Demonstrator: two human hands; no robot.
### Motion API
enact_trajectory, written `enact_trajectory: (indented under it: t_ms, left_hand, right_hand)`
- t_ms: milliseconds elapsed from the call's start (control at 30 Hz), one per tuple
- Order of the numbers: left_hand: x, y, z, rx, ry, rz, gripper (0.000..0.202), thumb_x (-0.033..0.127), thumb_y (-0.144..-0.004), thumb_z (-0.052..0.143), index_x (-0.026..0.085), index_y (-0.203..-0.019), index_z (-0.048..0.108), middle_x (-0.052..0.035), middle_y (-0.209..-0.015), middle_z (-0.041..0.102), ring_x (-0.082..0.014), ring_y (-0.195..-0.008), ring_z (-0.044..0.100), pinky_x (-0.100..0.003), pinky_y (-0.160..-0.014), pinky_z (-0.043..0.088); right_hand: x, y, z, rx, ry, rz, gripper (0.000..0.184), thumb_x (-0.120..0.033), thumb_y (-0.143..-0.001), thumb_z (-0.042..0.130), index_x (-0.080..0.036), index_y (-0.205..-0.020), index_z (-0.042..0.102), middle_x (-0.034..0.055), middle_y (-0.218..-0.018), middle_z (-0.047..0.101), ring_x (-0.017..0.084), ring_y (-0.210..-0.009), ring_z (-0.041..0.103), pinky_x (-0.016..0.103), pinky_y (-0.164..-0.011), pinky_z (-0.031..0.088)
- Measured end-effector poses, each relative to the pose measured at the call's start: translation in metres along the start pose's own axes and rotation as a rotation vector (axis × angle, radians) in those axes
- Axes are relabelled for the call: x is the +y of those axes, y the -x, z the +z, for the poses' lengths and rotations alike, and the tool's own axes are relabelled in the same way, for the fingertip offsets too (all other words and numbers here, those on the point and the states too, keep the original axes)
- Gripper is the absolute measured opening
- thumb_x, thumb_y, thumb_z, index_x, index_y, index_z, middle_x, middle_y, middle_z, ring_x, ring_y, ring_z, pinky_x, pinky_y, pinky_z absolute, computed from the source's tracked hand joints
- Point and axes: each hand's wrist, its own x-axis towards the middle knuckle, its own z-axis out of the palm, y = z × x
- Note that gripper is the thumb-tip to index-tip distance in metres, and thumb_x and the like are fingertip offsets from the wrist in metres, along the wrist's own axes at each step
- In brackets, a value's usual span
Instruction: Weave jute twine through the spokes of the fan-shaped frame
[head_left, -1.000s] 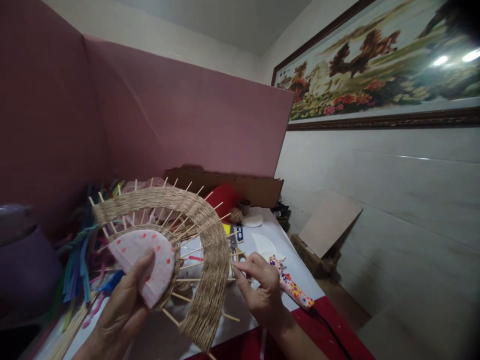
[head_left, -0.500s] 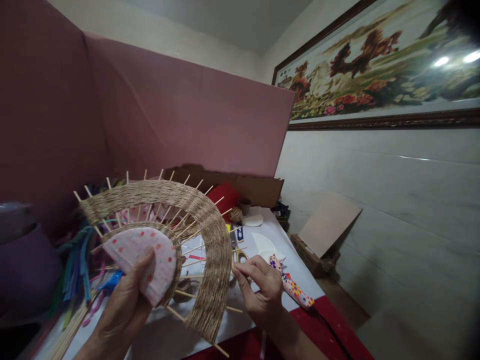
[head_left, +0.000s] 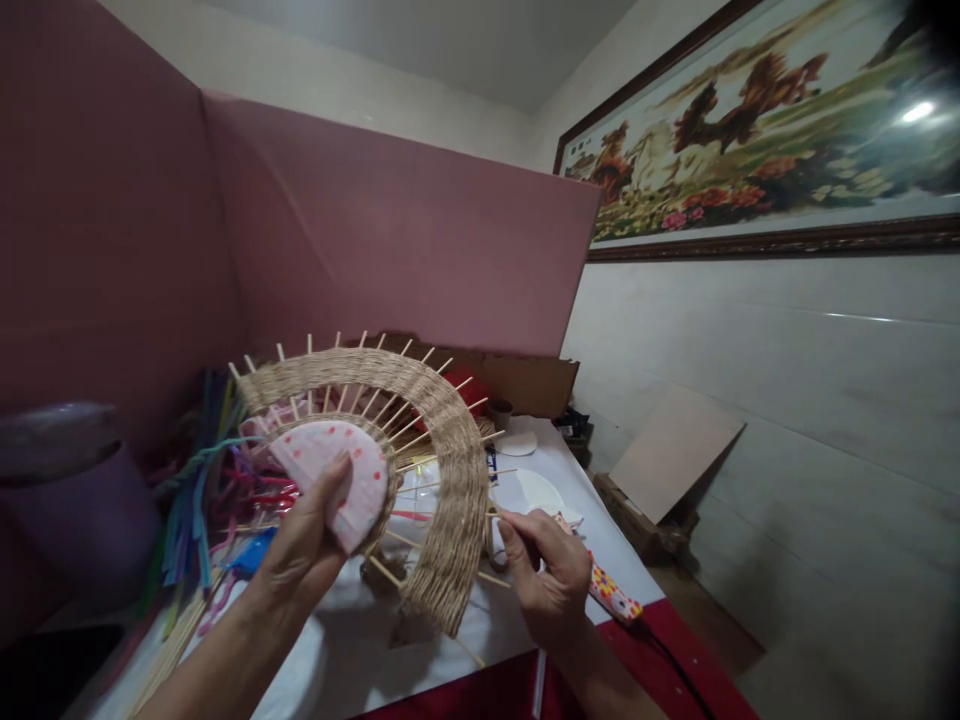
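Note:
My left hand point(head_left: 304, 550) grips the pink dotted half-disc point(head_left: 337, 470) at the hub of a fan-shaped woven piece point(head_left: 442, 430). Its band of tan twine runs over thin wooden sticks that fan out past the rim. The piece is held upright above the table. My right hand point(head_left: 544, 575) is closed in a pinch at the outer edge of the weave, on a stick end or the twine; I cannot tell which.
A spotted glue gun point(head_left: 611, 595) with a black cord lies on the white table point(head_left: 360, 650) by my right hand. Coloured strips point(head_left: 199, 500) and loose sticks lie at left beside a purple tub point(head_left: 67, 500). Pink panels and a cardboard box point(head_left: 525, 380) stand behind.
The woven piece has shifted right and up in view and turned a little. My right hand has followed its outer edge downward, still pinched. The view has panned slightly.

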Motion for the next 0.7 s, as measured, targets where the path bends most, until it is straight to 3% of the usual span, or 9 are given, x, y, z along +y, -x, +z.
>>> enact_trajectory:
  t_ms: [233, 367, 533, 633, 700]
  left_hand:
    - [-0.007, -0.013, 0.03, -0.039, 0.083, -0.095, 0.015, 0.009, -0.073, 0.056, 0.009, -0.087, 0.061, -0.0098, -0.072, 0.069, -0.0189, -0.063, 0.065, -0.036, -0.064, 0.055]
    - [-0.011, -0.018, 0.036, -0.053, 0.124, -0.128, 0.016, 0.01, -0.075, 0.053, 0.01, -0.09, 0.059, -0.0092, -0.071, 0.069, -0.0192, -0.061, 0.065, -0.038, -0.063, 0.055]
    - [-0.012, -0.029, 0.037, -0.097, 0.147, -0.102, 0.016, 0.009, -0.078, 0.048, 0.01, -0.09, 0.058, -0.0097, -0.071, 0.069, -0.0191, -0.063, 0.066, -0.036, -0.06, 0.055]
    - [-0.012, -0.037, 0.039, -0.128, 0.174, -0.116, 0.015, 0.01, -0.08, 0.046, 0.011, -0.086, 0.059, -0.0087, -0.069, 0.07, -0.0183, -0.061, 0.066, -0.035, -0.059, 0.056]
    - [-0.012, -0.041, 0.041, -0.135, 0.183, -0.102, 0.015, 0.009, -0.08, 0.045, 0.011, -0.085, 0.059, -0.0078, -0.068, 0.07, -0.0174, -0.06, 0.066, -0.033, -0.058, 0.056]
  right_hand:
    - [0.007, -0.004, -0.005, 0.139, -0.011, 0.052, 0.019, -0.011, -0.074, 0.055, -0.019, -0.09, 0.062, 0.0006, -0.064, 0.055, 0.011, -0.056, 0.049, 0.024, -0.053, 0.039]
    - [0.01, -0.009, -0.009, 0.212, -0.059, 0.027, 0.025, -0.009, -0.074, 0.055, -0.022, -0.094, 0.062, -0.0001, -0.067, 0.057, 0.011, -0.06, 0.052, 0.024, -0.055, 0.042]
    - [0.01, -0.004, -0.003, 0.196, -0.091, -0.014, 0.024, -0.008, -0.072, 0.056, -0.022, -0.091, 0.062, 0.0004, -0.069, 0.059, 0.012, -0.061, 0.055, 0.024, -0.056, 0.045]
    - [0.012, 0.002, 0.004, 0.331, -0.1, 0.152, 0.017, -0.013, -0.073, 0.056, -0.02, -0.089, 0.058, 0.0007, -0.07, 0.058, 0.011, -0.06, 0.054, 0.022, -0.054, 0.045]
    - [0.014, 0.004, 0.006, 0.337, -0.104, 0.244, 0.017, -0.017, -0.075, 0.056, -0.019, -0.091, 0.057, 0.0019, -0.074, 0.059, 0.012, -0.064, 0.055, 0.023, -0.058, 0.046]
